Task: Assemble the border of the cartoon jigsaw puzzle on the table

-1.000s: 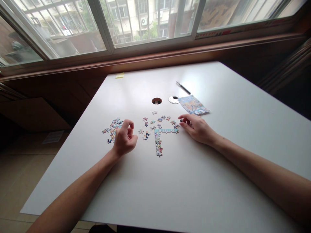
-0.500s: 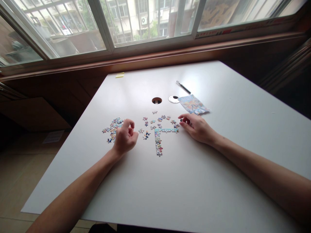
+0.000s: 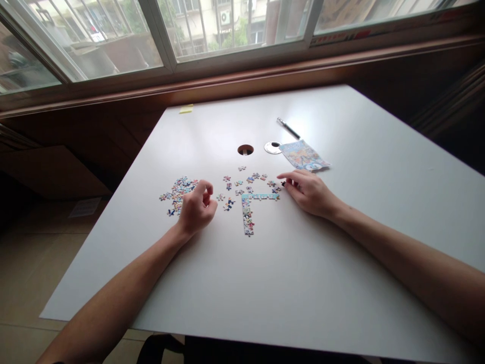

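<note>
Jigsaw puzzle (image 3: pixel 247 215) partly joined in an L on white table (image 3: pixel 246 288), one strip toward 6 o'clock, the other toward 3 from the corner; taken as clock centre here. Right hand (image 3: pixel 310 191) between 2 and 3 o'clock, side down on table, thumb and index finger almost meeting; seemingly pinching a small dark piece (image 3: pixel 283 184) at the fingertips, just off the end of the upper strip. Left hand (image 3: pixel 197 207) at 9, curled into a loose fist with thumb bent toward index finger, small gap between; inside of palm hidden, so cannot tell about anything within. Just beyond it toward 10, and partly covered by it, heaped pile of pieces (image 3: pixel 180 192). Loose pieces (image 3: pixel 250 179) scattered from 10 round to 1, close to the L. Writing: picture leaflet (image 3: pixel 303 154) between 1 and 2, cartoon-like blue and orange print, lettering too blurred to read; red-and-black printed strip (image 3: pixel 356 34) along the window ledge, farther out toward 1, likewise unreadable. Also pen (image 3: pixel 290 130) at 1, round table hole (image 3: pixel 245 150) at 12, silvery disc (image 3: pixel 269 150) just beside it, touching or nearly touching leaflet, and yellow slip (image 3: pixel 186 108) at 11 on the far edge.
</note>
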Demonstrator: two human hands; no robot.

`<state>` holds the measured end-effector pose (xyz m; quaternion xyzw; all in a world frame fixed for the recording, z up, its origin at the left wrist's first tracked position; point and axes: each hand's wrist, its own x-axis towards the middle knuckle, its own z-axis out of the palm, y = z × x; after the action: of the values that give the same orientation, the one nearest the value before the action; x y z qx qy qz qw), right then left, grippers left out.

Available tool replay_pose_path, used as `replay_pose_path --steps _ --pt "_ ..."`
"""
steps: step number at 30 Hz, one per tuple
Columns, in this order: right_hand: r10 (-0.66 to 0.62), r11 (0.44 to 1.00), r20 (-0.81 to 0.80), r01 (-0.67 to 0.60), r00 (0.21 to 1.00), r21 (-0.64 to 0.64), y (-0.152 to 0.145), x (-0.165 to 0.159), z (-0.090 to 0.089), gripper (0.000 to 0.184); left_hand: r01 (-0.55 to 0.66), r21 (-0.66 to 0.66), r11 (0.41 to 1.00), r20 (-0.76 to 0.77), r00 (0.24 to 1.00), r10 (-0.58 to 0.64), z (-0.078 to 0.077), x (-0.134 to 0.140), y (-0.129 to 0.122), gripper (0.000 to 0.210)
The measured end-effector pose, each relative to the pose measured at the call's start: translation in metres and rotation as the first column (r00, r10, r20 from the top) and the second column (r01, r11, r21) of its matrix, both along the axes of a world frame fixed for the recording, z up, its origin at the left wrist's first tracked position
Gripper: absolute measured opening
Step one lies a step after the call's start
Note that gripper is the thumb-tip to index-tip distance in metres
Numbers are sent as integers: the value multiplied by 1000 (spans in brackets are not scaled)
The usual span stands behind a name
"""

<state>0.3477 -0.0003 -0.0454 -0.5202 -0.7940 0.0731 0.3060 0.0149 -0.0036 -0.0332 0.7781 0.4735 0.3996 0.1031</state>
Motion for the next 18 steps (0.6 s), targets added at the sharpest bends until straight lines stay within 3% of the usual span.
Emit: replay_pose_path --steps 8,12,15,18 --pt "-12 1000 -5 12 1000 3 0 0 -1 21 73 -12 997 -48 996 -74 1 0 0 22" --pt "-37 997 6 36 999 72 -1 0 -2 23 84 -14 996 -54 995 -85 1 1 2 21" --pt "-50 989 86 37 995 146 -7 -7 6 17 102 -25 995 -52 993 -103 -1 1 3 20" --pt "-27 996 165 13 986 86 -11 -22 20 18 113 -22 993 -54 992 -114 -2 1 4 20"
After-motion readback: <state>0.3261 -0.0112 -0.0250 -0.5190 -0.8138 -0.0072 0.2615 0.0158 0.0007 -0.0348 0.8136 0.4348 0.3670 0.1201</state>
